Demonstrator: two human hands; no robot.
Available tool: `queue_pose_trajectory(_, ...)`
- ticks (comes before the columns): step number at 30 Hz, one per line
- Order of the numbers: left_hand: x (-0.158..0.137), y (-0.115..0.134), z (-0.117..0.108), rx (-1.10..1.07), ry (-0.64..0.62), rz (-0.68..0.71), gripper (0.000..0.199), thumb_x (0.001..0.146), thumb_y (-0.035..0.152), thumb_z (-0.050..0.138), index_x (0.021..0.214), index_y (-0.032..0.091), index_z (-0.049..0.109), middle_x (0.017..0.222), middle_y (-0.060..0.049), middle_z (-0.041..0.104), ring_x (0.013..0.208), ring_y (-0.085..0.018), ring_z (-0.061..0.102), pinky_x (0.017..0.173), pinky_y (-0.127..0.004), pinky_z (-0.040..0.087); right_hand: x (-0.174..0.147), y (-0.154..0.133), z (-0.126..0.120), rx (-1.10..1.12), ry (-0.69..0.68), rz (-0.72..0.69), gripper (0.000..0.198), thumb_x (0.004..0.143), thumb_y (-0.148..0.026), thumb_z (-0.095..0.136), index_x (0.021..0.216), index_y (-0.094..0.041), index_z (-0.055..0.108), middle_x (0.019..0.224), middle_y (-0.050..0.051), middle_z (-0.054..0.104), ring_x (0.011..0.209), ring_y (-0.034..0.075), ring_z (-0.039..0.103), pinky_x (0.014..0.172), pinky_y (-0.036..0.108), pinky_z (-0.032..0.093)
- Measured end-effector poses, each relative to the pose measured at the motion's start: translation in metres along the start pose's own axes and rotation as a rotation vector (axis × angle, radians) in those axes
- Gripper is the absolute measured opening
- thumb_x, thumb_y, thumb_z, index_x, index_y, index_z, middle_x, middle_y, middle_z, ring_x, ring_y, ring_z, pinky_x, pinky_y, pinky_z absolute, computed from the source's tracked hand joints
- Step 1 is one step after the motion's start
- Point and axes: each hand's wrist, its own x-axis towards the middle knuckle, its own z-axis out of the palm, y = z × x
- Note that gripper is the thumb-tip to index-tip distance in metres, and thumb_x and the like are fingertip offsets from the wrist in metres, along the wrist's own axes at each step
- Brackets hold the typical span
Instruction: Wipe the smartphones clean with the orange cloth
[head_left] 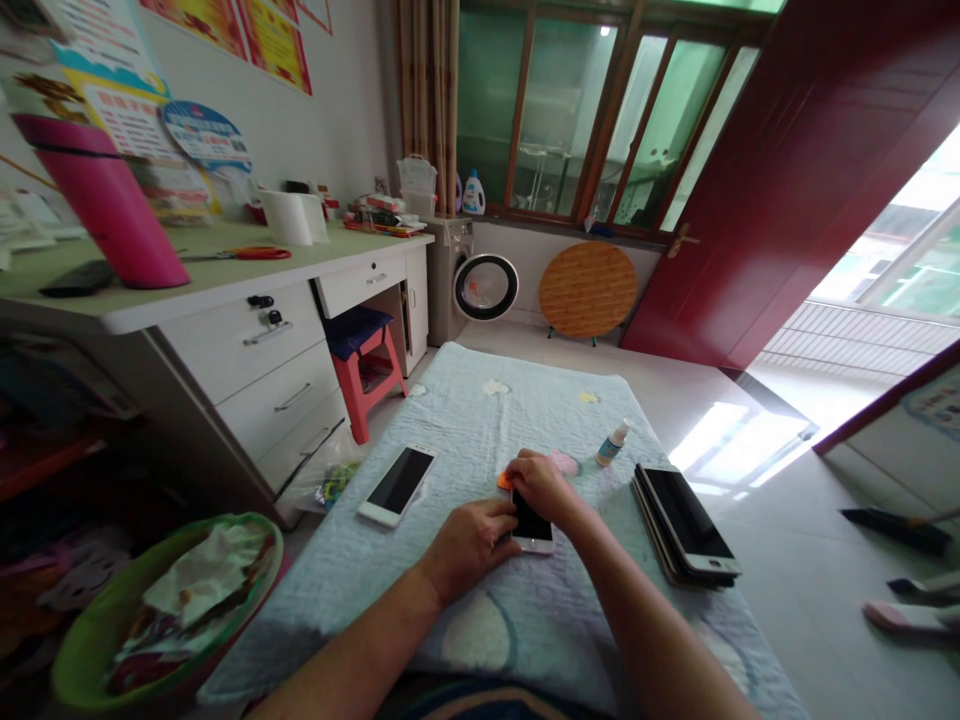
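A white-framed smartphone (534,546) with a dark screen lies on the cloth-covered table in front of me. My left hand (471,545) grips its left edge, fingers on the side and lower part. Over the phone's top end, my right hand (534,482) is closed on a small orange piece (505,481); the fingers hide most of it, so its kind is unclear. Another white smartphone (399,484) lies face up to the left. On the right, a small spray bottle (613,444) stands upright near a stack of phones (690,525).
A pale blue quilted cloth (480,410) covers the table. Left of it are a green waste basket (259,590), a red stool (367,375) and a desk (247,370) bearing a pink flask (112,205) and scissors (259,254). A washing machine (448,270) stands behind.
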Motion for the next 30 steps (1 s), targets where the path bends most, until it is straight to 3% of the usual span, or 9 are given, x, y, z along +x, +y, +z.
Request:
queue_pose_trajectory(6,0.000,0.000,0.000,0.026,-0.012,-0.026,0.024,0.089,0.035,0.066,0.108,0.021,0.069,0.115,-0.005,0.068,0.105,-0.022,0.065,0.095,-0.032,0.049,0.012,0.010,-0.006,-0.062,0.073,0.148,0.025,0.087,-0.013,0.049,0.088,-0.019,0.073,0.092,0.005,0.066,0.081,0.014,0.060,0.069,0.023,0.038)
queue_pose_trajectory(16,-0.001,0.000,0.005,0.054,0.006,-0.039,0.021,0.085,0.030,0.070,0.104,0.019,0.070,0.117,-0.006,0.068,0.105,-0.022,0.065,0.096,-0.032,0.050,-0.004,0.040,-0.007,-0.149,0.098,0.289,0.024,0.088,-0.013,0.048,0.082,-0.015,0.071,0.085,0.007,0.066,0.081,0.015,0.058,0.072,0.022,0.036)
queue_pose_trajectory(25,-0.001,-0.001,0.006,0.081,0.025,-0.024,0.024,0.084,0.029,0.072,0.105,0.018,0.070,0.118,-0.007,0.068,0.107,-0.022,0.064,0.096,-0.033,0.050,-0.034,0.036,-0.007,-0.155,0.100,0.290,0.019,0.084,-0.011,0.051,0.079,-0.014,0.070,0.082,0.007,0.069,0.080,0.016,0.060,0.072,0.022,0.037)
queue_pose_trajectory(30,-0.002,0.003,0.003,0.071,0.036,-0.022,0.023,0.085,0.026,0.070,0.106,0.017,0.069,0.117,-0.007,0.067,0.107,-0.022,0.064,0.096,-0.033,0.050,-0.026,0.035,-0.019,-0.142,0.146,0.289,0.024,0.089,-0.015,0.046,0.089,-0.015,0.071,0.088,0.006,0.068,0.084,0.015,0.060,0.075,0.022,0.038)
